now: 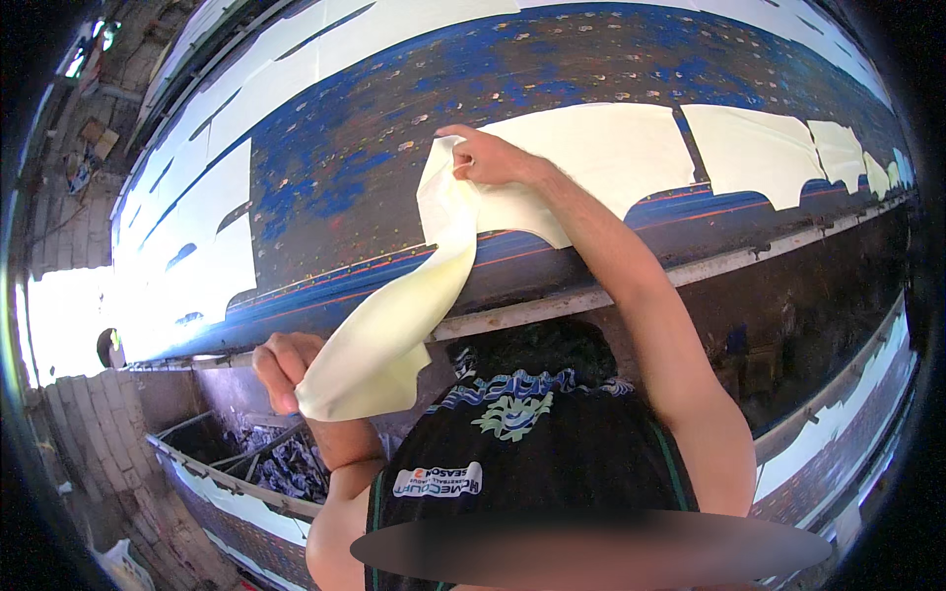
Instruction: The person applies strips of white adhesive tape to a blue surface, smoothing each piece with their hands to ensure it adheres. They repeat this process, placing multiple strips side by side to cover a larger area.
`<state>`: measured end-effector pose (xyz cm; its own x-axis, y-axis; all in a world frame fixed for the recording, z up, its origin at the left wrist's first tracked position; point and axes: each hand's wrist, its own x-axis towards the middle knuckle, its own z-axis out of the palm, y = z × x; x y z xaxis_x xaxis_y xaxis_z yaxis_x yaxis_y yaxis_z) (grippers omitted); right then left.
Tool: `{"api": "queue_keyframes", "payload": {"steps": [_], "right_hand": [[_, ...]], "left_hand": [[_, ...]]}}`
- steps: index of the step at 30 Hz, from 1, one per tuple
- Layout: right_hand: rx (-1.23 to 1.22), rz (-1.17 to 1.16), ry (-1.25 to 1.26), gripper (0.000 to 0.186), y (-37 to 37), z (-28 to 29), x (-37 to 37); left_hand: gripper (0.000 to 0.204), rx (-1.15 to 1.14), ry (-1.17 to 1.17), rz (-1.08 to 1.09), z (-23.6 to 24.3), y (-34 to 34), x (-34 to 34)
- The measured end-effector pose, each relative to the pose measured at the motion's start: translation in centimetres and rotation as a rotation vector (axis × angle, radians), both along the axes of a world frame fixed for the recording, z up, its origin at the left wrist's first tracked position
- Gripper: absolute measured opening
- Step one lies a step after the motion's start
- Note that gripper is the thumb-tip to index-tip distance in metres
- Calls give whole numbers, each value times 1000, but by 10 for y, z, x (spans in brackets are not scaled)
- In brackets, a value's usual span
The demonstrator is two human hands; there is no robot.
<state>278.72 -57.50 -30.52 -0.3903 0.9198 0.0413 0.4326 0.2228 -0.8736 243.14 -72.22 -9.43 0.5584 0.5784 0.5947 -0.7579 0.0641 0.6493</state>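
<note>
A limp cream sheet (379, 335) is stretched diagonally between my hands, twisted in a long curl. My left hand (288, 369) grips its lower end at the left, below the edge of a long blue-and-dark board (345, 177). My right hand (493, 158) is closed on the upper end, against the board, beside a row of similar cream cut pieces (744, 153) lying flat along the board. The pieces have curved cut-outs on their lower sides. My right forearm crosses over the board's metal edge (749, 251).
More white pieces (197, 227) cover the board's left and far parts. Below, at the left, a metal-framed trough (217, 473) holds dark crumpled material (286, 463). Further boards with white pieces run along both lower sides. A brick floor (89, 433) shows at the far left.
</note>
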Motion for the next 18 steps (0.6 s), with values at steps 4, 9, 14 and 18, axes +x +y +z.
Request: {"api": "queue_keyframes", "payload": {"steps": [4, 9, 14, 18], "right_hand": [[75, 156, -5, 13, 37, -14, -19], [122, 182, -69, 13, 69, -34, -50], [62, 151, -149, 17, 61, -33, -53], [70, 24, -102, 23, 37, -25, -4]], "left_hand": [[18, 5, 46, 198, -18, -32, -11], [18, 55, 157, 339, -31, -44, -43], [18, -96, 122, 453, -37, -53, -47], [17, 12, 150, 401, -28, -50, -48]]}}
